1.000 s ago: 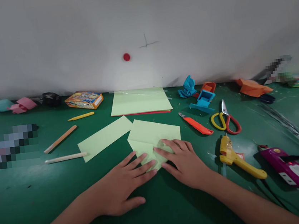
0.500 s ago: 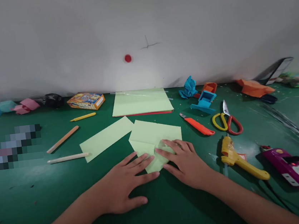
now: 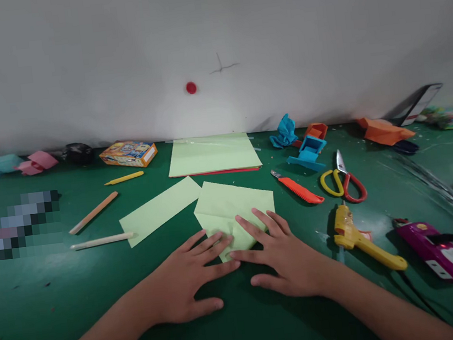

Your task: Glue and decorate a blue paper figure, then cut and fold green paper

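Observation:
A folded sheet of pale green paper [image 3: 233, 197] lies on the green table [image 3: 243, 321], its near corners turned in toward the middle. My left hand [image 3: 190, 278] rests over its near left part, fingers spread and laid flat on the fold. From the other side my right hand [image 3: 280, 251] presses on the near right part with its fingers apart. The fingers cover some of the near edge. Left of the folded sheet is a pale green paper strip [image 3: 159, 210], its upper right end close to the sheet.
Behind lies a stack of coloured paper [image 3: 213, 155]. To the right are an orange craft knife [image 3: 300, 190], scissors [image 3: 342, 178], a yellow glue gun [image 3: 363, 241] and a purple power strip [image 3: 440, 249]. Leftward are a yellow pen [image 3: 125, 178], two sticks [image 3: 94, 212] and a small box [image 3: 128, 154].
My right hand has slid slightly toward me, and its fingers have spread wider over the fold. The left hand stays nearly where it was.

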### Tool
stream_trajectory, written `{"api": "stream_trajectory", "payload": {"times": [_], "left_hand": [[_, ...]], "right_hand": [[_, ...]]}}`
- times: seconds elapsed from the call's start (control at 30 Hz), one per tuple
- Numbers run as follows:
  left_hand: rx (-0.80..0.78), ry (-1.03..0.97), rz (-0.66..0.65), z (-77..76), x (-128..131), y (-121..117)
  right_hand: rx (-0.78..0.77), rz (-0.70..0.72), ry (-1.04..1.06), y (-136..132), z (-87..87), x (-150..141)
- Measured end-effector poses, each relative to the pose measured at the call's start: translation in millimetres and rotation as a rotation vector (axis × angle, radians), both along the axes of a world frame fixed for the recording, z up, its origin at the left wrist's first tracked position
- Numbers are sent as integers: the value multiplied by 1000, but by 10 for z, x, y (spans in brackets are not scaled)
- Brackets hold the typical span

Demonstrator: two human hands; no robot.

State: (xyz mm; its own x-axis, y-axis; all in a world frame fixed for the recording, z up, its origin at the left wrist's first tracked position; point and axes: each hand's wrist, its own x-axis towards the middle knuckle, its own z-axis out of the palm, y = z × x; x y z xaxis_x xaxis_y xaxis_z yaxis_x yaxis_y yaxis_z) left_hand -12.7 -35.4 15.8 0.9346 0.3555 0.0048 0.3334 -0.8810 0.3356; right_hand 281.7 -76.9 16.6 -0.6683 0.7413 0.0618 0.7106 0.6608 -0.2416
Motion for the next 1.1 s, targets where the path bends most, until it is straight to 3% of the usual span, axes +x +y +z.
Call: {"api": "stream_trajectory", "payload": {"times": [0.73, 1.1], "left_hand": [[-18, 30, -2, 3, 17, 5], [9, 33, 8, 46, 9, 2]], "right_hand": [[-8, 14, -73, 53, -76, 77], [-288, -191, -117, 208, 65, 542]]}}
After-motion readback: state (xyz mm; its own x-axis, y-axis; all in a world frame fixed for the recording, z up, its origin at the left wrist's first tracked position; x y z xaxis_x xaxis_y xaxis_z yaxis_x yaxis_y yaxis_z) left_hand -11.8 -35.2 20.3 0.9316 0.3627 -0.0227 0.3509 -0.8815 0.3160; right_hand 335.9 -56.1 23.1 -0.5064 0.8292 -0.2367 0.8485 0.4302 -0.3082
